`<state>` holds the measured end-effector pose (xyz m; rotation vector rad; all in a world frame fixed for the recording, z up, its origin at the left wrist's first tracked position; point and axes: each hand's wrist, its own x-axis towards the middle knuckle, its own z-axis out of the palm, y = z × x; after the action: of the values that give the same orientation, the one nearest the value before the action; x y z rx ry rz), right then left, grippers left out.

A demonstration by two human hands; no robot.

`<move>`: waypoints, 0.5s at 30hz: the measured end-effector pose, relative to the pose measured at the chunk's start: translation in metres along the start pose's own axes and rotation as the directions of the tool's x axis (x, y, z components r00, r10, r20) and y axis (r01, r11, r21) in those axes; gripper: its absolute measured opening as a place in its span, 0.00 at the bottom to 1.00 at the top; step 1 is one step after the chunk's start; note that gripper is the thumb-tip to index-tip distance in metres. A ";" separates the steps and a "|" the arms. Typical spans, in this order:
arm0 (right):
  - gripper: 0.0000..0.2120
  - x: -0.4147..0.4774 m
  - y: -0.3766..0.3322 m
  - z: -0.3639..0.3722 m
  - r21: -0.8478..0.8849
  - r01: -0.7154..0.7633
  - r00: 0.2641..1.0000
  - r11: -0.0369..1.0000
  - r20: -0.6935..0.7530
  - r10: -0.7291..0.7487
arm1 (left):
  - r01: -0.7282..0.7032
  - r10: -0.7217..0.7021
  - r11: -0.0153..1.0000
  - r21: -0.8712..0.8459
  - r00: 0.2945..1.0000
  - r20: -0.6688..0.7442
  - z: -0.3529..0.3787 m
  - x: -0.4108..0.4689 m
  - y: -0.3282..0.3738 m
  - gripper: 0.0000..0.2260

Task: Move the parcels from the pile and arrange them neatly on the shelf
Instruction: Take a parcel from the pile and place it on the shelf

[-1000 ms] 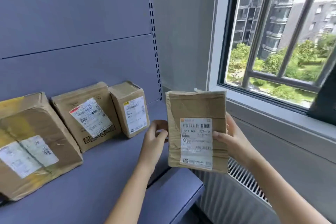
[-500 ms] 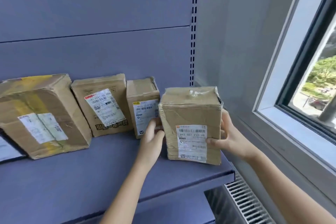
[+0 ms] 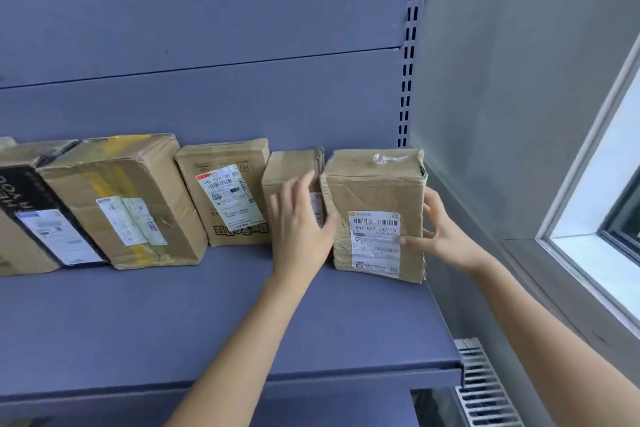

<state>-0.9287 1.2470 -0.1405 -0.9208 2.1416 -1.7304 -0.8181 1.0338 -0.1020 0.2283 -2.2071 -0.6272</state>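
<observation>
Parcel (image 3: 375,194) stands upright at the right end of the shelf (image 3: 207,322), long axis vertical, just beside the small parcel (image 3: 287,166); right hand (image 3: 446,236) grasps its right edge, thumb on the label (image 3: 375,246); left hand (image 3: 301,229), blurred, lies straight-fingered against its left side.

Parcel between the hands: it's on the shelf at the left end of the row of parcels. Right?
No. The parcel between the left hand and right hand is on the shelf, but at the right end of the row, not the left. The head view shows it.
</observation>
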 end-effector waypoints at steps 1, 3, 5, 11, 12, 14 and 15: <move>0.47 0.003 0.001 -0.001 -0.001 0.001 1.000 1.000 0.005 -0.001 | -0.052 0.053 0.996 0.075 0.999 -0.004 0.001 0.003 -0.002 0.30; 0.46 0.010 0.001 -0.005 -0.012 -0.001 1.000 1.000 0.014 0.002 | -0.143 0.133 0.973 0.183 0.989 0.065 0.002 0.009 -0.004 0.31; 0.45 0.015 0.002 -0.008 -0.028 -0.002 1.000 1.000 0.027 0.003 | -0.192 0.163 0.955 0.227 0.976 0.142 0.005 0.016 -0.006 0.30; 0.42 0.034 0.005 -0.012 -0.083 0.011 0.998 0.997 0.055 -0.006 | -0.223 0.196 0.942 0.251 0.972 0.128 0.001 0.045 -0.010 0.16; 0.42 0.037 0.005 -0.012 -0.110 0.020 0.998 0.994 0.057 -0.013 | -0.211 0.175 0.947 0.241 0.971 0.161 -0.002 0.049 -0.008 0.14; 0.41 0.043 0.005 -0.014 -0.152 0.031 0.998 0.988 0.065 -0.021 | -0.171 0.124 0.960 0.220 0.970 0.211 -0.007 0.059 -0.003 0.10; 0.41 0.046 0.005 -0.015 -0.153 0.027 0.997 0.988 0.073 -0.016 | -0.148 0.098 0.967 0.209 0.968 0.233 -0.009 0.064 -0.001 0.10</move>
<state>-0.9737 1.2319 -0.1317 -1.0322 2.2507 -1.5342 -0.8528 1.0065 -0.0551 0.1392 -2.4870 -0.3456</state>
